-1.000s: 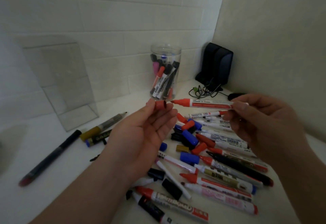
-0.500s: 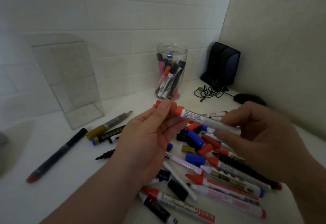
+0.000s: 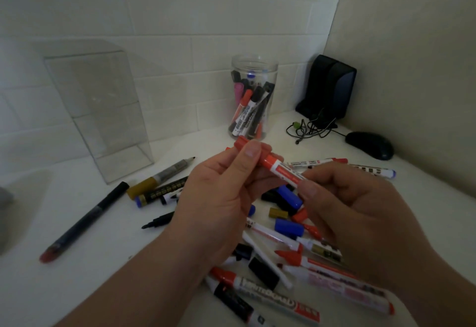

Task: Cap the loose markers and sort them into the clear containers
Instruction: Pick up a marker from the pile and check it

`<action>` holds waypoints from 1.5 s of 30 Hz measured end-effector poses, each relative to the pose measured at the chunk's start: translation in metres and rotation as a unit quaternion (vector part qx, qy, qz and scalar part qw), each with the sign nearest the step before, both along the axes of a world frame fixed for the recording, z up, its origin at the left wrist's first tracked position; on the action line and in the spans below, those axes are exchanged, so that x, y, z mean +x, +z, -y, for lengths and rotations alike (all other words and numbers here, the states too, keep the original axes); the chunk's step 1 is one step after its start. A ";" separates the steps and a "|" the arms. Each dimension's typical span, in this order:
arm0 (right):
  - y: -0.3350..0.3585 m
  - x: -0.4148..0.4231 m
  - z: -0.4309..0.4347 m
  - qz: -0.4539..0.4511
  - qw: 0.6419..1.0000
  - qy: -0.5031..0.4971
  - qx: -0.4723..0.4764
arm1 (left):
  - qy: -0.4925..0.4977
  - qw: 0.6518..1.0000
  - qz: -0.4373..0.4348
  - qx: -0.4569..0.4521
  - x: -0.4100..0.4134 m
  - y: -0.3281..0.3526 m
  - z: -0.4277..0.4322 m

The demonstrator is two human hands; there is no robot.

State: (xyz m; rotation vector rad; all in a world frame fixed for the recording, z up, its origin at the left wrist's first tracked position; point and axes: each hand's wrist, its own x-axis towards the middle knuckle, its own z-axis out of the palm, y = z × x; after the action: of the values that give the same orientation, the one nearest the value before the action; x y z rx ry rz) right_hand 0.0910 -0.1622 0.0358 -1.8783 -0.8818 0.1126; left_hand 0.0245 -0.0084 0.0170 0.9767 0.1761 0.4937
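Well to the left of the round clear jar (image 3: 253, 95), which holds standing markers, a clear box-shaped container (image 3: 103, 110) stands by the tiled wall. In front of the jar the left hand (image 3: 219, 203) curls thumb and fingers round the capped end of a red marker (image 3: 277, 168), held tilted above a heap of loose markers and caps (image 3: 278, 298). The right hand (image 3: 360, 218), front-right of the jar, pinches the marker's barrel at its other end, while a black speaker (image 3: 329, 87) and a mouse (image 3: 369, 145) sit right of the jar.
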 end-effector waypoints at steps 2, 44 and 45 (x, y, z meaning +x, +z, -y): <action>0.001 0.005 -0.001 -0.079 0.997 0.020 0.006 | 0.018 0.999 -0.010 0.027 0.001 0.001 -0.001; 0.008 0.091 0.061 0.054 0.864 -0.058 -0.497 | 0.017 0.775 -0.271 0.571 0.002 -0.010 -0.016; 0.008 0.091 0.061 0.051 0.863 -0.056 -0.499 | 0.019 0.770 -0.276 0.575 0.002 -0.009 -0.017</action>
State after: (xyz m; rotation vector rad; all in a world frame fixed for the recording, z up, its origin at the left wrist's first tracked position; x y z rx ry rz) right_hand 0.1817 -0.2227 0.0441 -2.9199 -0.8448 0.4757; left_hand 0.0264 0.0085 0.0076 2.3433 0.4468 0.3009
